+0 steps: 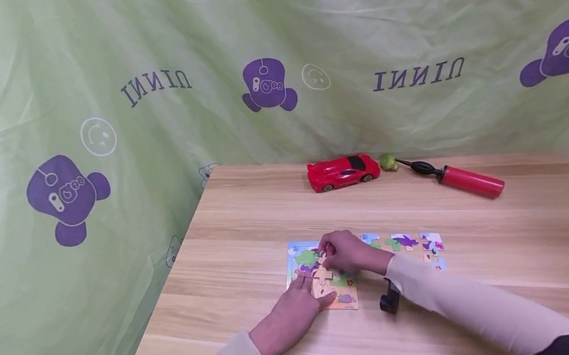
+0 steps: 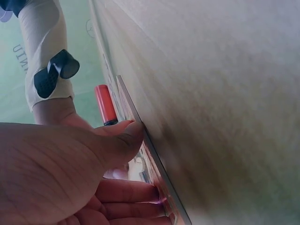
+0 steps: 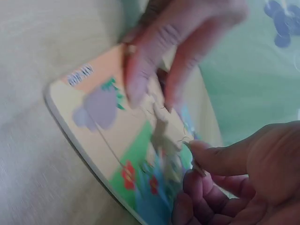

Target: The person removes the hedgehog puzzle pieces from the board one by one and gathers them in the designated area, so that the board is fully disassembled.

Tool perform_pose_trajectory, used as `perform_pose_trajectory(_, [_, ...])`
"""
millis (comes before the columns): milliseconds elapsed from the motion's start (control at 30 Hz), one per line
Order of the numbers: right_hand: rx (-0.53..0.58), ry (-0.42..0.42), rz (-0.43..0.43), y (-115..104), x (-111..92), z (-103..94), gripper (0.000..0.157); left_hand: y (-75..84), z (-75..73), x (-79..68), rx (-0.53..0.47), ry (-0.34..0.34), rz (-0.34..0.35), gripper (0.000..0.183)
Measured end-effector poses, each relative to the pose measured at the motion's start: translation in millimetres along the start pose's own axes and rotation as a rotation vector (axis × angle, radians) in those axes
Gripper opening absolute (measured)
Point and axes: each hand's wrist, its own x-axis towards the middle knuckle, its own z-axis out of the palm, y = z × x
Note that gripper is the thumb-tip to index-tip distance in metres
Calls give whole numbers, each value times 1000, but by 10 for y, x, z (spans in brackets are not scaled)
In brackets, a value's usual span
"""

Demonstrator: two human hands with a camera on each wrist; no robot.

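Note:
A jigsaw puzzle board (image 1: 350, 304) with a cartoon picture lies on the wooden table, partly covered by both hands. My left hand (image 1: 297, 311) rests on its near left part, fingers extended over the picture and thumb near the lower edge. In the left wrist view the thumb (image 2: 129, 138) lies right at the board's edge. Over the middle of the board, my right hand (image 1: 348, 251) pinches a small puzzle piece (image 3: 196, 161) between thumb and fingers. A tan piece (image 1: 323, 274) shows on the board between the hands.
Loose puzzle pieces (image 1: 405, 241) lie to the right of the board, with more pieces (image 1: 431, 241) farther right. At the back stand a red toy car (image 1: 342, 172), a small green object (image 1: 388, 161) and a red hand pump (image 1: 471, 181). A green printed curtain (image 1: 226, 131) hangs behind the table.

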Motion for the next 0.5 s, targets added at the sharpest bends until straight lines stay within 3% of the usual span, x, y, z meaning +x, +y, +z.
perform_pose_trajectory(300, [116, -30, -95, 351, -105, -463, 7, 5, 32, 5, -3, 5, 5, 51])
perform_pose_trajectory(500, [24, -25, -127, 590, -329, -789, 6, 17, 13, -3, -46, -15, -12, 50])
